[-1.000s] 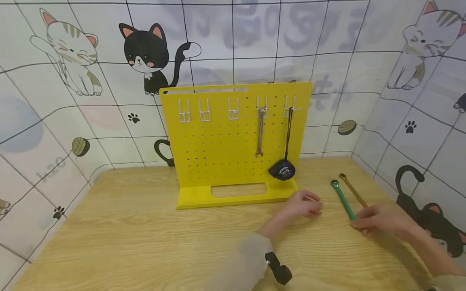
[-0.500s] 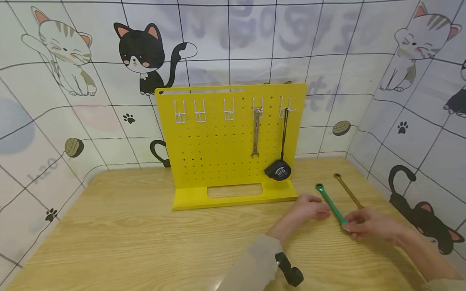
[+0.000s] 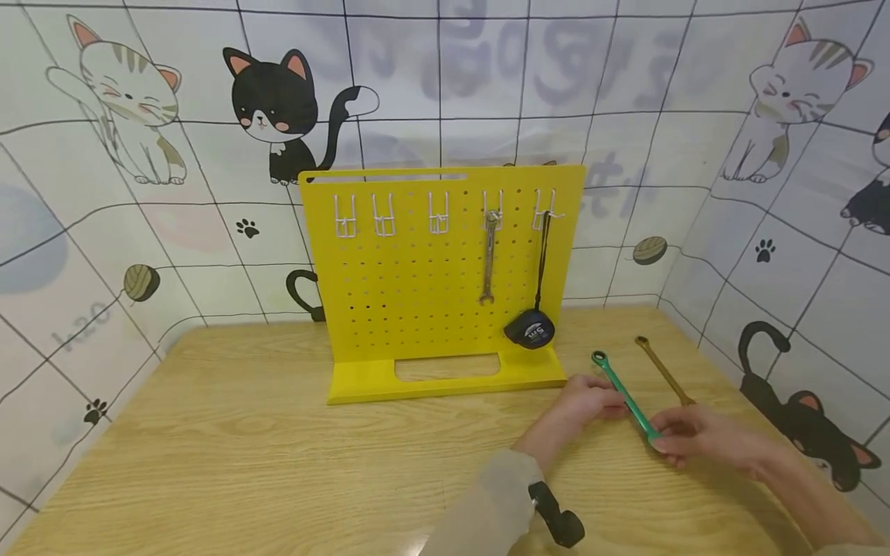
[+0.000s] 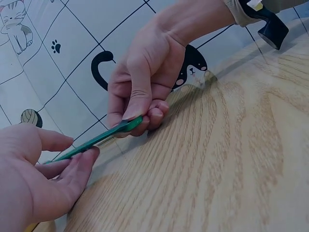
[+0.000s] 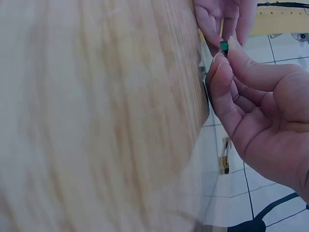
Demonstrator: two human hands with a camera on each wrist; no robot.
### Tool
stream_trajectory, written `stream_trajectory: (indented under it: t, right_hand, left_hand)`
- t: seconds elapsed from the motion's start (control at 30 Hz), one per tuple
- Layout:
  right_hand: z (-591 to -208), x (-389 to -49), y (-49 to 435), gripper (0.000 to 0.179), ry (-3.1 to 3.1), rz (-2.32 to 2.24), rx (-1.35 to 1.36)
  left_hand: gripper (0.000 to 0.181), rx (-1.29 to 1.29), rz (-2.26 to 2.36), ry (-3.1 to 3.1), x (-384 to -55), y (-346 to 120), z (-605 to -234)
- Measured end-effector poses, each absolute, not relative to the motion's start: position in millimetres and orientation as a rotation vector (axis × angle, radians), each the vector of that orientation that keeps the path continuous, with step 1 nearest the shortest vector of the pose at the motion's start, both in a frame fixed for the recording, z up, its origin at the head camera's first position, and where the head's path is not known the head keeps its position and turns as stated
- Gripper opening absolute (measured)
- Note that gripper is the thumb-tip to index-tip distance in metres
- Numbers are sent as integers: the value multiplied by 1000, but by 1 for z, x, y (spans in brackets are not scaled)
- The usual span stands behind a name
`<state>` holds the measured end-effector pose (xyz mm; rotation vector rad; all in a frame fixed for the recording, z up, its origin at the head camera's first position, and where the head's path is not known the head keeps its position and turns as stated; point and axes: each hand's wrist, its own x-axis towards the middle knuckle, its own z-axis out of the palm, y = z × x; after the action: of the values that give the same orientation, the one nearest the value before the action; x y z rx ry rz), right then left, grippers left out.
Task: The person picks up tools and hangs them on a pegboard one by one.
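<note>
A green ratcheting combination wrench (image 3: 623, 392) slants between the two hands, its ring end toward the pegboard. My right hand (image 3: 712, 440) pinches its near end between thumb and fingers; the green tip (image 5: 224, 46) shows at the fingertips in the right wrist view. At the middle of the shaft is my left hand (image 3: 587, 398). The left wrist view has its fingers under the wrench (image 4: 94, 140) and its thumb just above, with a slim gap. A gold-coloured wrench (image 3: 664, 372) lies on the table beyond, its near end hidden by the right hand.
A yellow pegboard (image 3: 431, 293) with white wire hooks stands at the back of the wooden table (image 3: 278, 463). A silver wrench (image 3: 489, 259) and a black tape measure (image 3: 531, 330) hang from two of its right-hand hooks. Cat-printed sheeting (image 3: 208, 255) lines the walls.
The right hand has brought the green wrench leftward, away from the gold one. The left hand has shifted slightly right and now meets the wrench's shaft.
</note>
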<state>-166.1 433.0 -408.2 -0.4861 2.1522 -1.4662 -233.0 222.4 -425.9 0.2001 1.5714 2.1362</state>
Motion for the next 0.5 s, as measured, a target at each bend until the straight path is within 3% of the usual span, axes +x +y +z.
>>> stream_trajectory:
  t: [0.23, 0.5]
  right_hand:
    - [-406, -169, 418, 24, 2141, -1465, -552]
    - [-404, -172, 401, 19, 2218, -1470, -517]
  left_hand:
    - [5, 116, 2242, 1613, -236, 223, -425]
    - [5, 201, 2299, 1738, -240, 215, -416]
